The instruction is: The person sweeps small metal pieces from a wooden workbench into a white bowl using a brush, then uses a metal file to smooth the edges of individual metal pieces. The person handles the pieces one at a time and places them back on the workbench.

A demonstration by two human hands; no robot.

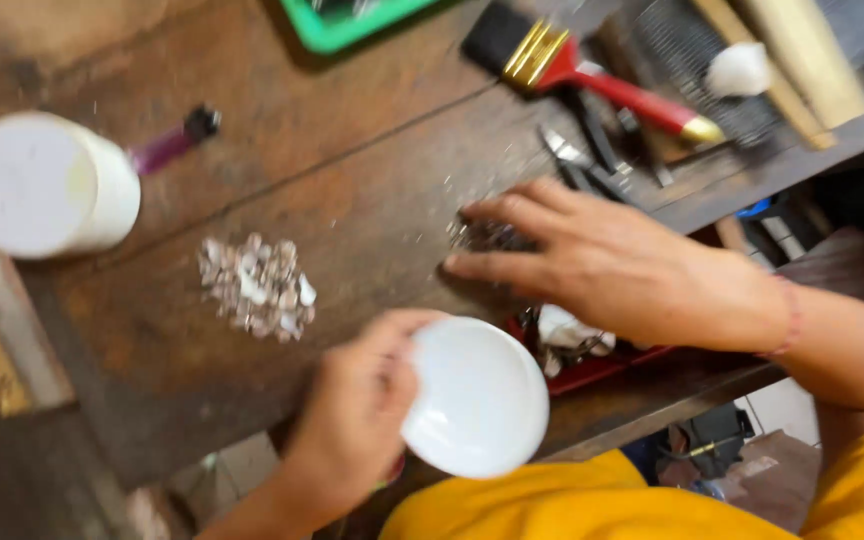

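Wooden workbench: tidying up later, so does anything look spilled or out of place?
Yes. Small shiny bits lie loose on the wooden workbench: one pile left of centre, another clump under the right hand.

— How does the light fall?

— Soft and even from above; the wooden table (252,180) shows warm brown without hard shadows. The white bowl (477,395) near the table's front edge and the white tub (42,185) at its left edge are almost blown out.

— And sharpness?

— Motion blur smears everything. The pile of small shiny pieces (257,285) is mushy, and the red-handled brush (592,70) toward the far right corner streaks.
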